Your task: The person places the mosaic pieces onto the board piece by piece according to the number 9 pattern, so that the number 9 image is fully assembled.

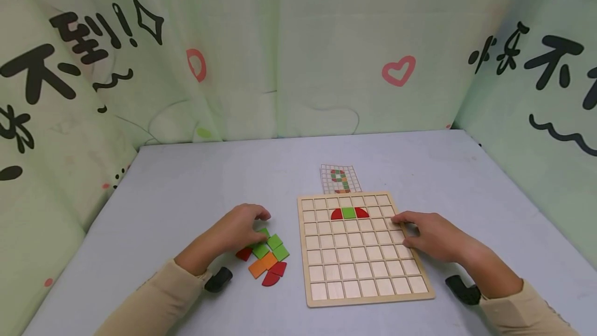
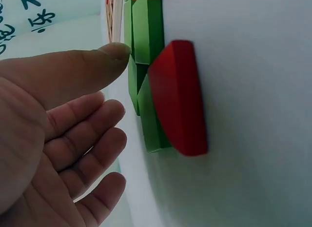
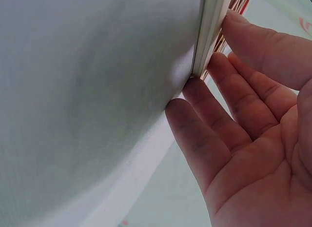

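Head view: left hand [image 1: 238, 229], loosely spread, gripping nothing, hangs by blocks [image 1: 268, 260] left of board [image 1: 302, 258], relaxed right hand [image 1: 438, 235] rests on board's right edge; left wrist: thumb [image 2: 87, 66] beside green block [image 2: 142, 29], contact unclear; right wrist: thumb on rim [image 3: 210, 34].

The board [image 1: 368, 271] is pale tan wood, ruled into a grid of lighter squares by thin brown lines. Towards its far side, a green square [image 1: 348, 213] is flanked by red rounded pieces [image 1: 361, 212]. To the left of the board lie green pieces [image 1: 274, 241], orange pieces [image 1: 263, 264] and red pieces [image 1: 271, 279]. The card [image 1: 341, 183] at the far edge carries a fine reddish grid with a red, green and orange figure. The tablecloth [image 1: 210, 170] is plain bluish white. The pale green curtain [image 1: 326, 40] bears black lettering [image 1: 86, 55] and pinkish-red hearts [image 1: 398, 71]. The sleeves [image 1: 154, 299] are beige.
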`<state>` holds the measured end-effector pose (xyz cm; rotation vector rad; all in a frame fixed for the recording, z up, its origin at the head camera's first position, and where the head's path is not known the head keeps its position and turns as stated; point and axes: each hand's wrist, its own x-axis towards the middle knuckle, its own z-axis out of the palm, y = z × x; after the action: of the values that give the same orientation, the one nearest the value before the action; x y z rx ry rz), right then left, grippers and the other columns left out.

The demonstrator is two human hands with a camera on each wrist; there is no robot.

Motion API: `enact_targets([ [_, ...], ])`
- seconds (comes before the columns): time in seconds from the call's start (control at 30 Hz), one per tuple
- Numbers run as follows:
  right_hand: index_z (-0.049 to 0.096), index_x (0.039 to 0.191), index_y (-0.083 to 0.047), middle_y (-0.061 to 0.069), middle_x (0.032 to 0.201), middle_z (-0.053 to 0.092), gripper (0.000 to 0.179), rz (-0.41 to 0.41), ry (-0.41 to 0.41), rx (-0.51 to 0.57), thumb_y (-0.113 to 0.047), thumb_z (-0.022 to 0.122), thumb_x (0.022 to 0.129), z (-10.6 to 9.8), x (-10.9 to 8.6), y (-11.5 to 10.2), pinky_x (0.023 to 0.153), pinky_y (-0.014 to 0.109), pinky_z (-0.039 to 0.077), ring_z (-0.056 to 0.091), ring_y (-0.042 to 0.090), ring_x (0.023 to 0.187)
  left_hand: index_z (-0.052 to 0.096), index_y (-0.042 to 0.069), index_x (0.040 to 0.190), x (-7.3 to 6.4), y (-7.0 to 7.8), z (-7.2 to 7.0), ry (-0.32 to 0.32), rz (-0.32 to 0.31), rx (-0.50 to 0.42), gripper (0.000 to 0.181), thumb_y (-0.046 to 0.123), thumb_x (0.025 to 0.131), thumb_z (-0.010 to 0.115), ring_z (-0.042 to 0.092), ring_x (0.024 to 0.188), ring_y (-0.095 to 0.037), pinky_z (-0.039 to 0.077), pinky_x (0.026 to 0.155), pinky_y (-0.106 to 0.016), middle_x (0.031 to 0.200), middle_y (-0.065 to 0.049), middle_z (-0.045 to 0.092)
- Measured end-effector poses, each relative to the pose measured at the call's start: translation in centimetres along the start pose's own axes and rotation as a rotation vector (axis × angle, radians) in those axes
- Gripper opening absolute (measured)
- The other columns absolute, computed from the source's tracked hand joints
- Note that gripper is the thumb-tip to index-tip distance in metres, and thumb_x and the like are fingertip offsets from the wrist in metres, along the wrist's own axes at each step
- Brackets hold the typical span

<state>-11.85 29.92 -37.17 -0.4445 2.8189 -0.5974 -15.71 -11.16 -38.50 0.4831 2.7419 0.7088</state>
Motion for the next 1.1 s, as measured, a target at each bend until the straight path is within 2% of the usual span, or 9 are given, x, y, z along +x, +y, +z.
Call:
enact_targets([
  [0.57, 0.063, 0.129, -0.003, 0.023, 0.130, 0.060, 0.046, -0.014, 0.008, -0.001, -0.012, 0.075, 0.086, -0.01, 0.02, 0.20, 0.094, 0.057, 0.045, 0.055, 0.042, 0.120, 0.070, 0.008, 0.103, -0.11, -0.17, 0.04, 0.006, 0.000, -0.008, 0.025, 0.012, 0.083, 0.083, 0.059, 0.091, -0.018, 0.054, 0.084, -0.033, 0.097, 0.000, 0.067],
  [1.1, 0.062, 0.130, -0.004, 0.023, 0.131, 0.060, 0.047, -0.009, -0.002, -0.011, -0.012, 0.076, 0.086, 0.03, -0.03, 0.23, 0.093, 0.057, 0.045, 0.056, 0.042, 0.119, 0.070, 0.007, 0.109, 0.11, -0.11, 0.13, -0.019, -0.016, -0.027, 0.025, 0.006, 0.086, 0.078, 0.060, 0.098, -0.020, 0.054, 0.087, -0.034, 0.105, -0.002, 0.068],
])
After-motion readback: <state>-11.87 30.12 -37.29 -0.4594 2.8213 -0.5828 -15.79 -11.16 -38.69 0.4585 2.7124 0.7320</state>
